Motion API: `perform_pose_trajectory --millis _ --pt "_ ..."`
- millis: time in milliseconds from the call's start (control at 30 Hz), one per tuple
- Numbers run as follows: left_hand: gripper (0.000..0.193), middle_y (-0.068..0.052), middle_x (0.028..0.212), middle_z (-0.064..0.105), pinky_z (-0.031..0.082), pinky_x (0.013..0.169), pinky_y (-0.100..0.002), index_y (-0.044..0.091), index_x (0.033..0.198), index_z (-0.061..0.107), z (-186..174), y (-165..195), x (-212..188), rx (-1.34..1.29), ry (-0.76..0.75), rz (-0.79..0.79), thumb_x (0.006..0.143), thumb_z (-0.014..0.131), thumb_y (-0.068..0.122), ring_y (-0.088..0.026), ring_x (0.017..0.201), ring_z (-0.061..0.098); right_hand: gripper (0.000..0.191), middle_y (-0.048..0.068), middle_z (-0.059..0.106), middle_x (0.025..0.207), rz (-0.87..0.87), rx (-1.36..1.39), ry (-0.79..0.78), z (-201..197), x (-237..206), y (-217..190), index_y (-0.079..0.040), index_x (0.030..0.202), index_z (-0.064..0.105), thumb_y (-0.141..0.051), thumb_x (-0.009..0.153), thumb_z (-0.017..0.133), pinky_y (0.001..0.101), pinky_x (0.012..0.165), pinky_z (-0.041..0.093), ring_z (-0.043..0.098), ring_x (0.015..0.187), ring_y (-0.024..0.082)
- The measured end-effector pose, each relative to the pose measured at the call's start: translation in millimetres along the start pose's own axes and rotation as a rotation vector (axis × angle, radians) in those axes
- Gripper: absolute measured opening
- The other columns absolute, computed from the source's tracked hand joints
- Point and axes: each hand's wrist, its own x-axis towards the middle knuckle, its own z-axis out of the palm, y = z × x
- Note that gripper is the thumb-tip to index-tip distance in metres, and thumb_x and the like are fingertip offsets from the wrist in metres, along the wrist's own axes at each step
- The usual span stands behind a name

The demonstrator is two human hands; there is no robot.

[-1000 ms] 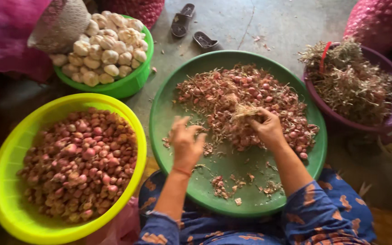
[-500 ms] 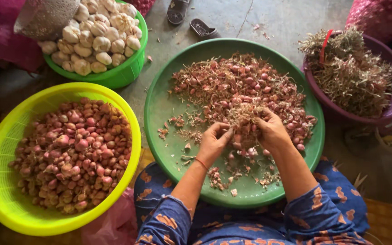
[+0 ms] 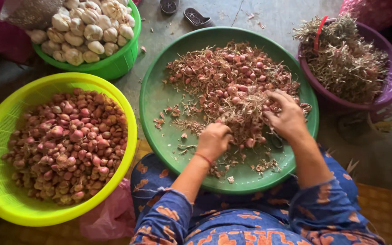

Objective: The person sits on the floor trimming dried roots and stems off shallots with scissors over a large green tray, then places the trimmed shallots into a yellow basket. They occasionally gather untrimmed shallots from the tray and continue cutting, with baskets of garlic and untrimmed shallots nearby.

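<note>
A big round green tray [image 3: 159, 97] holds a pile of small red shallots [image 3: 232, 79] mixed with dry roots and skins. My left hand [image 3: 214, 139] is curled into a fist at the near edge of the pile, closed over a few shallots. Just to its right, my right hand [image 3: 288, 115] rests on the pile, with its fingers bent around a tuft of dry shallot stalks [image 3: 250, 106]. A dark metal loop, perhaps scissors [image 3: 275, 138], shows under the right palm. The tray lies across my lap, which is covered in blue patterned cloth.
A yellow-green basket [image 3: 5, 136] at the left is full of cleaned shallots. Beyond it stands a green basket [image 3: 114, 63] of garlic bulbs. A purple basin [image 3: 391, 86] at the right holds dry stalks. Sandals [image 3: 196, 17] lie on the concrete floor at the far side.
Both hands were together over a bundle at the pile's middle. Now they have drawn apart, the left toward the near edge and the right to the right side.
</note>
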Motion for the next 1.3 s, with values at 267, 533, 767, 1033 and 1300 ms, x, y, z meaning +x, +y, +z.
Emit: perform_pose_trajectory --millis 267,533,767,1033,1300 --pt "0.011 -0.009 0.094 0.063 0.056 0.074 -0.043 0.01 0.087 0.066 38.6 1.0 -4.7 0.223 -0.113 0.12 0.079 0.071 0.005 -0.032 0.09 0.067 0.038 0.012 0.068 0.116 0.399 -0.281 -0.415 -6.3 -74.3 10.9 -0.014 0.113 0.064 -0.023 0.08 0.08 0.0461 0.092 0.053 0.065 0.11 0.035" --pt "0.026 -0.008 0.097 0.074 0.058 0.071 -0.027 -0.004 0.114 0.073 15.2 -11.8 -10.2 -0.988 -0.005 -0.561 0.094 0.079 0.01 -0.016 0.081 0.07 0.053 0.013 0.071 0.104 0.445 -0.138 -0.577 -11.1 -68.0 26.8 -0.017 0.123 0.062 -0.014 0.074 0.082 0.0439 0.087 0.056 0.069 0.1 0.033" --pt "0.024 -0.009 0.094 0.075 0.062 0.074 -0.027 -0.001 0.105 0.066 -9.5 7.8 -16.8 -1.356 0.161 -0.713 0.086 0.079 0.007 -0.018 0.084 0.075 0.047 0.007 0.07 0.088 0.748 0.794 -0.566 -52.7 -95.9 39.8 -0.01 0.121 0.069 -0.013 0.076 0.083 0.0322 0.068 0.052 0.064 0.079 0.015" --pt "0.02 -0.01 0.096 0.075 0.058 0.076 -0.029 -0.004 0.106 0.07 7.5 14.6 -26.6 -1.285 0.159 -0.574 0.091 0.081 0.003 -0.017 0.084 0.069 0.047 0.005 0.072 0.087 0.675 0.862 -0.62 -10.3 -109.6 -17.9 -0.006 0.112 0.066 -0.015 0.073 0.089 0.0276 0.064 0.051 0.065 0.076 0.011" --pt "0.018 -0.011 0.101 0.076 0.063 0.082 -0.031 0.0 0.102 0.069 16.1 3.8 -38.8 -1.426 0.042 -0.66 0.086 0.078 0.001 -0.018 0.089 0.075 0.042 0.001 0.069 0.082 0.69 1.116 -0.644 11.6 -100.1 -28.1 -0.006 0.108 0.063 -0.01 0.074 0.086 0.0255 0.057 0.046 0.061 0.069 0.008"
